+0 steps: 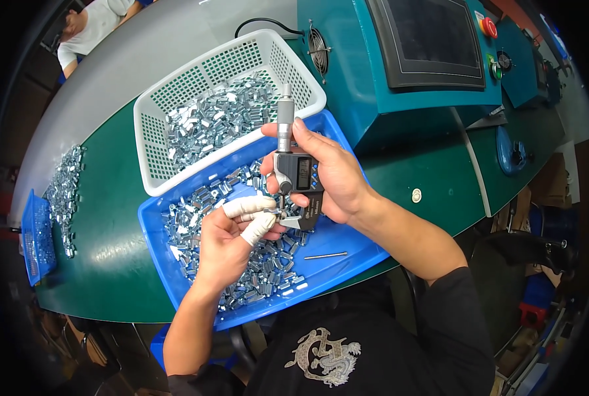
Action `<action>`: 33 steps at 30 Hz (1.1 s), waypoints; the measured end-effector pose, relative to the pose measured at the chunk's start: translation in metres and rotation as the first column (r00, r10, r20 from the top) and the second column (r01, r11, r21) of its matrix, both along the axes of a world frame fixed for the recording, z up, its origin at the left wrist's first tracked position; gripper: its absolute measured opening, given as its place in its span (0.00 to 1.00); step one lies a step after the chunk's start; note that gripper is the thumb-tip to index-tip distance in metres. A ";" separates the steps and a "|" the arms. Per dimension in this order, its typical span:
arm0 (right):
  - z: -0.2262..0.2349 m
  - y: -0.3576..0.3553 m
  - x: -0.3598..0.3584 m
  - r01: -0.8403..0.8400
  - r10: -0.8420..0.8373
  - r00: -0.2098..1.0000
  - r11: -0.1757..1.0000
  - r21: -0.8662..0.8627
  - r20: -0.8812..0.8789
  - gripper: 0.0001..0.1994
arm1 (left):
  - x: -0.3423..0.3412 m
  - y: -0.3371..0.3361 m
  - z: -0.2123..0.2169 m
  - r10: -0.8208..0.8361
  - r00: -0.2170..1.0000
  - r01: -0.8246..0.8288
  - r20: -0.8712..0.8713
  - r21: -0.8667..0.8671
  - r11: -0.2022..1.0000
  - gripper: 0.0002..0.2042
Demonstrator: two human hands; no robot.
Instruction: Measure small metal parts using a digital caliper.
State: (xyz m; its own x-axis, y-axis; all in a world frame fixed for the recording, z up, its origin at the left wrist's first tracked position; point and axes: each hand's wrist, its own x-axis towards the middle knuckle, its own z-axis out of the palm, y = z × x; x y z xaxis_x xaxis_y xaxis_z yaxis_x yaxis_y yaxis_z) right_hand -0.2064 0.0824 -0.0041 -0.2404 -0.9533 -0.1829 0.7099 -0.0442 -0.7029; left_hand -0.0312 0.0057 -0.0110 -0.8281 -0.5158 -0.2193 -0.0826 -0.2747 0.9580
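The fingers (260, 226) of the left hand (220, 254) are closed, and they pinch a small metal part (273, 212). White wraps (240, 206) cover the thumb and some of the others. The right hand (339, 178) is curled tight around a gauge (298, 173), which stands with its long gray knob up and its mouth down. The part is at the mouth of the gauge, but I cannot tell if both sides of the mouth touch it.

Both hands are over a blue tray (337, 269). Lots of shiny bits (268, 270) lie in it, and a thin rod (325, 255) lies near its front edge. Just behind it is a white basket (147, 142) with more shiny bits. It leans on the tray's back edge.

On the left, a heap (65, 191) of bits lies on the green table (110, 270), beside a small blue basket (36, 237). On the right is a big teal machine (347, 79) with a dark screen (430, 39) and a red button (488, 27). A little pale ring (417, 195) lies in front of it. Another person (91, 30) is at the top left.
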 end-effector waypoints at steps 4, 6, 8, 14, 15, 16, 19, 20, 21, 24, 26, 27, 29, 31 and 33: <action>0.000 -0.001 0.001 0.013 -0.013 1.000 1.000 0.018 -0.002 0.21 | 0.001 0.000 0.000 -0.003 1.000 0.003 -0.014 0.007 1.000 0.10; 0.001 -0.001 0.001 0.019 -0.019 1.000 0.999 0.027 -0.012 0.20 | 0.001 0.000 0.000 -0.004 1.000 0.004 -0.011 0.008 1.000 0.10; 0.002 -0.001 0.001 0.025 -0.025 0.999 0.999 0.033 -0.024 0.19 | 0.000 0.001 0.001 -0.005 1.000 0.005 -0.010 0.006 1.000 0.10; 0.003 -0.001 0.002 0.035 -0.034 0.999 0.998 0.042 -0.033 0.18 | 0.001 0.000 0.000 -0.015 1.000 0.016 -0.014 0.017 1.000 0.10; 0.002 -0.001 0.002 0.037 -0.036 0.999 0.998 0.047 -0.036 0.18 | 0.000 0.000 0.001 -0.015 1.000 0.015 -0.007 0.018 1.000 0.10; 0.002 -0.001 0.002 0.040 -0.038 0.998 0.998 0.052 -0.040 0.18 | 0.000 0.000 0.002 -0.014 1.000 0.014 0.001 0.019 1.000 0.09; 0.000 -0.002 0.001 0.028 -0.027 1.000 0.999 0.047 -0.012 0.18 | 0.004 -0.003 -0.005 0.017 1.000 -0.017 -0.025 0.009 1.000 0.10; 0.001 -0.002 0.001 0.026 -0.025 1.000 0.999 0.042 -0.008 0.18 | 0.004 -0.004 -0.005 0.019 1.000 -0.019 -0.021 0.005 1.000 0.10; 0.003 -0.001 0.000 0.033 -0.033 0.999 0.998 0.048 -0.004 0.18 | 0.004 -0.005 -0.005 0.016 1.000 -0.016 -0.013 -0.008 1.000 0.10; 0.003 0.000 0.000 0.033 -0.033 0.999 0.998 0.051 0.009 0.18 | 0.002 -0.003 -0.002 0.020 1.000 -0.020 0.002 -0.018 1.000 0.11; 0.004 0.001 0.001 0.054 -0.052 0.998 0.996 0.072 -0.029 0.18 | 0.000 -0.001 -0.002 -0.006 1.000 0.006 -0.013 0.026 1.000 0.11; 0.004 0.001 0.001 0.055 -0.053 0.998 0.996 0.073 -0.030 0.18 | 0.000 -0.001 -0.002 -0.011 1.000 0.011 0.002 0.039 0.999 0.12; 0.004 0.000 0.001 0.049 -0.048 0.998 0.997 0.063 -0.030 0.19 | 0.001 -0.002 -0.002 -0.016 1.000 0.016 -0.002 0.045 0.999 0.11; 0.004 0.000 0.000 0.047 -0.045 0.998 0.997 0.054 -0.033 0.20 | 0.001 -0.002 -0.001 -0.023 1.000 0.023 -0.008 0.052 0.998 0.11; 0.003 0.000 0.001 0.014 -0.014 1.000 1.000 0.028 -0.025 0.22 | 0.001 -0.001 -0.001 -0.026 0.999 0.027 -0.022 0.042 0.999 0.11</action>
